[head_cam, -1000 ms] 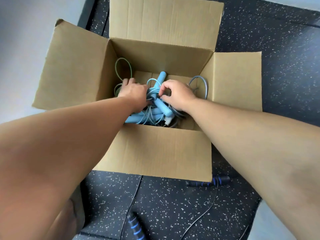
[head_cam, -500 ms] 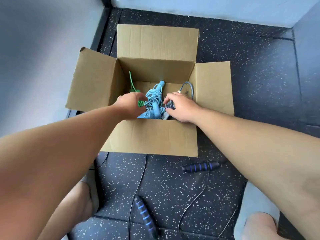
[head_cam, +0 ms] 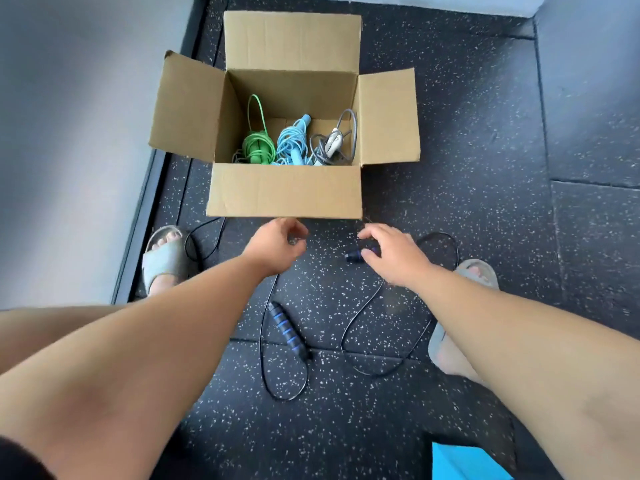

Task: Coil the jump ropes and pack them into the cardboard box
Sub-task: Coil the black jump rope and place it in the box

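Jump ropes, four counted. Three are in the box [head_cam: 284, 194], side by side on its floor: green rope [head_cam: 257, 147] at left with one loop standing up, blue rope [head_cam: 291, 143] in the middle, grey rope [head_cam: 333, 143] at right. All three are bundled, loosely by my eye.

Fourth item: black rope [head_cam: 360, 336], uncoiled on the floor in front of the box. One handle [head_cam: 287, 329], black with blue bands, lies between my forearms; the other handle [head_cam: 358, 254] lies just under my right hand.

Change noted: half a second ago I had both hands down in the box on the blue bundle. Both are out now and low over the floor, and I have drawn back, so the whole box shows.

Left hand [head_cam: 275, 245]: fingers curled inward, holding nothing I can see, near the cord but apart from it.
Right hand [head_cam: 394, 252]: fingers spread, arched over the far handle, at or just short of touch; not closed on it.

Assessment: blue rope counts as packed. I judge the black rope next, grasp still to be made, coiling not begun.
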